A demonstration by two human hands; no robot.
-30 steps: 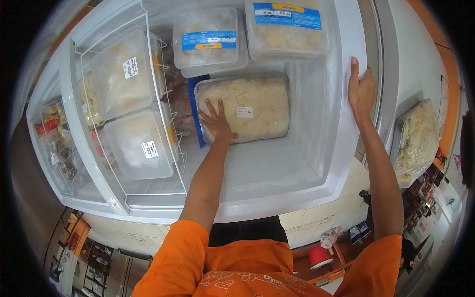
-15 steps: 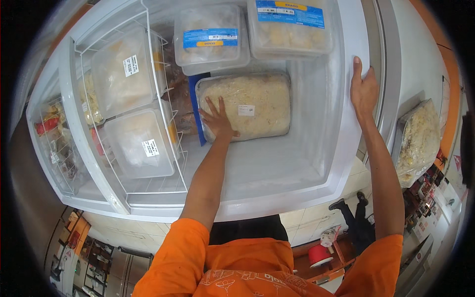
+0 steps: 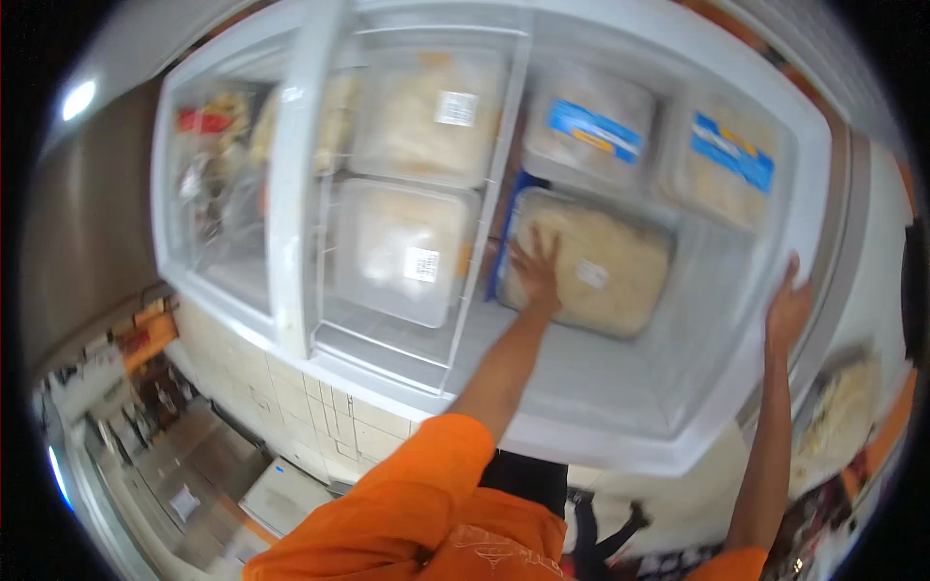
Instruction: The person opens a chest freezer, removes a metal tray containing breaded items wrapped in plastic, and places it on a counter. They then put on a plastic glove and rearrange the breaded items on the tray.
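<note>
My left hand [image 3: 538, 271] lies with fingers spread on the left end of a plastic-wrapped rectangular tray of pale crumbly food [image 3: 630, 276], which has a small white label. The tray sits inside an open chest freezer [image 3: 552, 441], beside a blue upright panel [image 3: 501, 266]. My right hand [image 3: 789, 310] holds the freezer's right rim, thumb on top and fingers curled at the outer side, partly hidden. Behind the tray are a clear tub with a blue label [image 3: 591, 169] and a second blue-labelled tub [image 3: 731, 198].
A white wire basket [image 3: 383, 349] in the freezer's left part holds two translucent tubs [image 3: 392, 252]. A white crossbar [image 3: 295, 194] divides off bagged food [image 3: 208, 184] at the far left. Another wrapped tray [image 3: 838, 412] lies outside, right. A person's dark-clad legs [image 3: 596, 533] show below.
My view has swung left, so the freezer and its contents sit farther right and look tilted. My left hand stays on the wrapped tray, my right on the rim.
</note>
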